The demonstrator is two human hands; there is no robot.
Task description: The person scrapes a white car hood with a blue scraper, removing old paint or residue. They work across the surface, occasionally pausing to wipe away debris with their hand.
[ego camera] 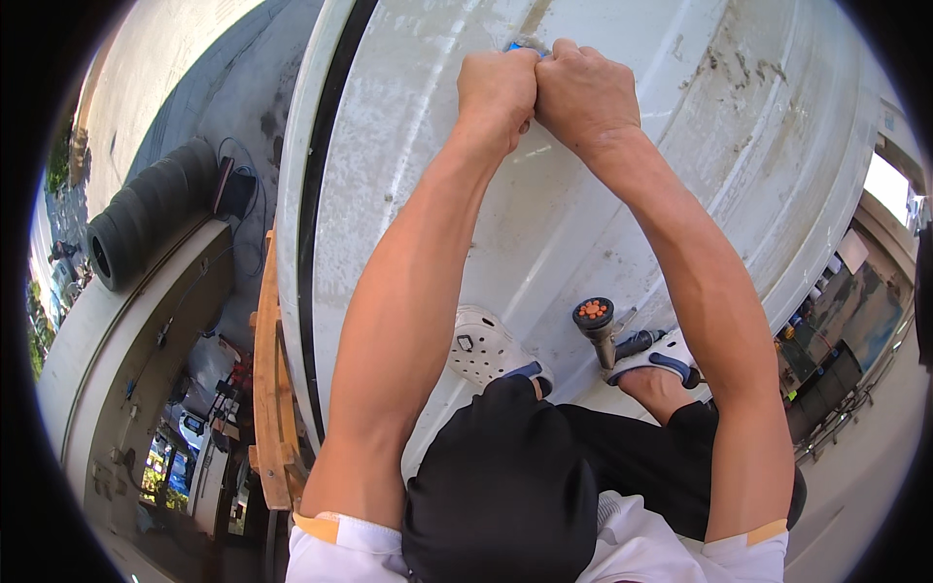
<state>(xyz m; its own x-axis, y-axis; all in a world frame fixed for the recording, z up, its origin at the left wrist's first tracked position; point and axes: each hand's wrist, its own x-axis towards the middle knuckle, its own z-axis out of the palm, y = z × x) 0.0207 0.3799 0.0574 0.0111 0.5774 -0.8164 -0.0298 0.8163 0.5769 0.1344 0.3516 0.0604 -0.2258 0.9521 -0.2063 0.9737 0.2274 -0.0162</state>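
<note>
Both arms reach forward over a white ribbed metal surface (583,218) marked with dirt and scuffs. My left hand (499,87) and my right hand (587,91) are closed side by side, touching each other. A small blue thing (526,49) shows just beyond the knuckles; the hands hide the rest of it, so its kind and which hand holds it cannot be told. A spray nozzle with an orange and black head (593,312) stands against my white clog (652,358) on the right. Another white clog (481,346) is on the left.
A black rubber strip (321,189) runs along the surface's left edge, with a drop beyond it. Down there are a wooden ladder-like frame (271,393), a row of tires (157,211) and a hose (255,175). Beyond the right edge, lower down, lies a dark bin (824,393).
</note>
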